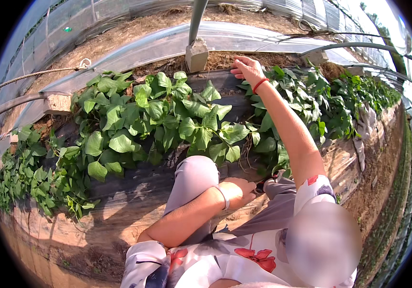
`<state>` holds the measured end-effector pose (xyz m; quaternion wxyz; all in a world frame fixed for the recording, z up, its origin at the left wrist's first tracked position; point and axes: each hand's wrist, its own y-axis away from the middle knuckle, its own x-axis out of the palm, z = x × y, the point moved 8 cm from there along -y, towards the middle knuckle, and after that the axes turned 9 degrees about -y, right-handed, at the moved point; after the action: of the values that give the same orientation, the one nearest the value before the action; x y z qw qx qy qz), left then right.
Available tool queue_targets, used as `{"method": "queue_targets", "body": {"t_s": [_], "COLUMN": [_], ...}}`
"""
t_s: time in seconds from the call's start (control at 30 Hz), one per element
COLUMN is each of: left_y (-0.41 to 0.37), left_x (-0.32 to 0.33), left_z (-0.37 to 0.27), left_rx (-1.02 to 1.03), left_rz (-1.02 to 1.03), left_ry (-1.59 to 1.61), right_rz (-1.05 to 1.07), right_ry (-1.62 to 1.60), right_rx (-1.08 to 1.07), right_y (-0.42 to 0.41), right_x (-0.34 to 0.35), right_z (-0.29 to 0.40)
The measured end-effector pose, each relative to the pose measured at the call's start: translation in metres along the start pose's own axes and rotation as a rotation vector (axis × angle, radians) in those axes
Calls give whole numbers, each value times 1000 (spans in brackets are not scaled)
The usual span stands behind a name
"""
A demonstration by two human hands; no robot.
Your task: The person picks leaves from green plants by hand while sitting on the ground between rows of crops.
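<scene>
My right hand [248,70], with a red band at the wrist, reaches over the far edge of the planted bed. Its fingers are apart and nothing shows in them. Leafy green vines [281,97] grow just right of it, and dark plastic mulch film [224,81] lies to its left. My left hand [237,192], wearing a silver bangle, is low between my knees with its fingers curled. Whether it holds anything is hidden. A small dark and red object [260,187] is by its fingertips, too unclear to name. Thin bare stems [245,156] lie beyond that hand.
A concrete block [196,55] holds a metal post [197,21] at the bed's far edge. More blocks [57,103] bear curved hoop pipes [15,104]. Clear plastic sheeting [148,41] runs behind. Dense broad-leaved vines [130,122] cover the bed on the left. A rope [37,73] stretches at left.
</scene>
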<state>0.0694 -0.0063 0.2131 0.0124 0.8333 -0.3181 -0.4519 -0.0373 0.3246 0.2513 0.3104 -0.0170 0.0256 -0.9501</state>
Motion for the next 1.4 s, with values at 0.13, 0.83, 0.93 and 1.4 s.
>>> {"method": "queue_targets", "body": {"t_s": [0.13,0.83,0.93,1.4], "left_y": [3,25,-6,-93], "left_x": [4,-138,-149,-97], "left_z": [-2,113,161,193], "left_rx": [-24,-244,-408,-21], "left_rz": [49,-616,-457,-421], "left_ry": [23,-404,-630,396], "right_rz": [213,584,691,980], "right_ry": [418,1219,1190,1116], "right_rx": [218,201,177,190], "right_y": [101,336,347,385], "right_x": [-8,-12,20,74], "right_z": [-79,-95,-110,-156]}}
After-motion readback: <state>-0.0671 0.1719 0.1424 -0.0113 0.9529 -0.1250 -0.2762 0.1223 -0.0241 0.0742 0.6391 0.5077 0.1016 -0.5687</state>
